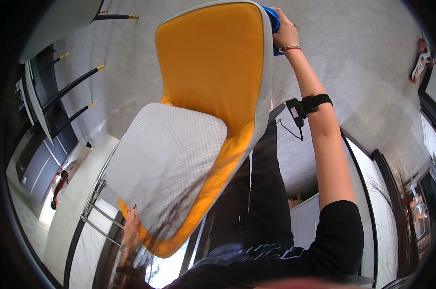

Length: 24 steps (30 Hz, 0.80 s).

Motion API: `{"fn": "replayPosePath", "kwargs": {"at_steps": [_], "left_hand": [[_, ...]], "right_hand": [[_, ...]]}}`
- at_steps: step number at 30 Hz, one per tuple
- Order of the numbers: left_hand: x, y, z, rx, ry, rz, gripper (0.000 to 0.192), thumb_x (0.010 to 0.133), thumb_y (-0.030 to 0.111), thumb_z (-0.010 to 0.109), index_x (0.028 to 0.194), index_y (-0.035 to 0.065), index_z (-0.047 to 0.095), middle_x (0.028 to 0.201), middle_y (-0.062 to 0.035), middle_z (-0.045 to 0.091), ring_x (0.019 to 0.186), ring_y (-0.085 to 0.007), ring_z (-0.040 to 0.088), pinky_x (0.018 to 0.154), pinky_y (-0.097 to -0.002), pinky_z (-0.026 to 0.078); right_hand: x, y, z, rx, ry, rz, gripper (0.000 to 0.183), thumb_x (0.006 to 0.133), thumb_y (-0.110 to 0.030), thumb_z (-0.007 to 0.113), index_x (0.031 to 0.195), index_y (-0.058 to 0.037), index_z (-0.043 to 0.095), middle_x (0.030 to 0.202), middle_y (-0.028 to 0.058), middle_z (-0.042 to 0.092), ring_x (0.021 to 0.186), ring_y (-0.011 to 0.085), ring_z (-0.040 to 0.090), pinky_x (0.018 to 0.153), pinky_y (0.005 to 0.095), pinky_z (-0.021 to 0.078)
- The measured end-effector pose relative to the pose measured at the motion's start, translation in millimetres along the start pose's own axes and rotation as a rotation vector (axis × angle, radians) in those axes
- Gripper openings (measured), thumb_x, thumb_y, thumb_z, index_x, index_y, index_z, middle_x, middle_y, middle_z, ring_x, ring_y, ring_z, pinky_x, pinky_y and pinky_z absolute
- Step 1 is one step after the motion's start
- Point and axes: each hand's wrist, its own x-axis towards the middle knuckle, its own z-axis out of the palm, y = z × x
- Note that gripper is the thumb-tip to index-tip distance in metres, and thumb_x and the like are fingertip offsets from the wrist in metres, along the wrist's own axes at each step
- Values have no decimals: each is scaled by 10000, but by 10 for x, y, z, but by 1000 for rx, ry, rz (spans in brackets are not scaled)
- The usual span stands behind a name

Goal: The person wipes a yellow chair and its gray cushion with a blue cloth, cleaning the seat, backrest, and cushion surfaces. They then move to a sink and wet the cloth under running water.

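An orange chair with a grey outer shell fills the middle of the view, its backrest towards the top. A light grey textured cushion lies on its seat. At the upper right my right hand grips a blue cloth against the backrest's outer side edge; the fingertips are partly hidden. My left hand rests at the front left edge of the seat, near a corner of the cushion, with part of it hidden. Dark blurred hair hangs over the cushion's lower part.
Several black chair legs with gold tips stand at upper left. A metal rack is left of the seat. A white low cabinet stands at lower right, and a skateboard-like object lies far right. Another person appears far left.
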Motion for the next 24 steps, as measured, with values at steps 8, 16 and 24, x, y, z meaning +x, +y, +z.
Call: {"fn": "replayPosePath", "kwargs": {"at_steps": [8, 16, 24], "left_hand": [[-27, -61, 37, -12, -119, -206, 789, 923, 280, 662, 1547, 51, 235, 1613, -304, 192, 1463, -442, 308, 1136, -460, 387], [39, -106, 39, -192, -2, -294, 737, 964, 285, 624, 1531, 2, 248, 1613, -259, 242, 1435, -396, 379, 1156, -422, 375], [38, -159, 48, -63, 41, -163, 806, 893, 245, 693, 1537, 16, 267, 1593, -243, 288, 1466, -428, 310, 1195, -470, 304]], "right_hand": [[35, 565, 273, 52, 168, 1, 514, 750, -287, 818, 1212, -228, 600, 1006, 169, 724, 944, 420, 682, 783, 498, 555], [205, 1481, 383, -205, 21, 224, 525, 817, -317, 739, 1303, -244, 553, 1162, 126, 714, 1104, 393, 657, 913, 493, 533], [-948, 2189, -19, -272, -280, 604, 569, 778, -290, 725, 1312, -140, 598, 1198, 128, 704, 1124, 314, 668, 946, 425, 525]]}}
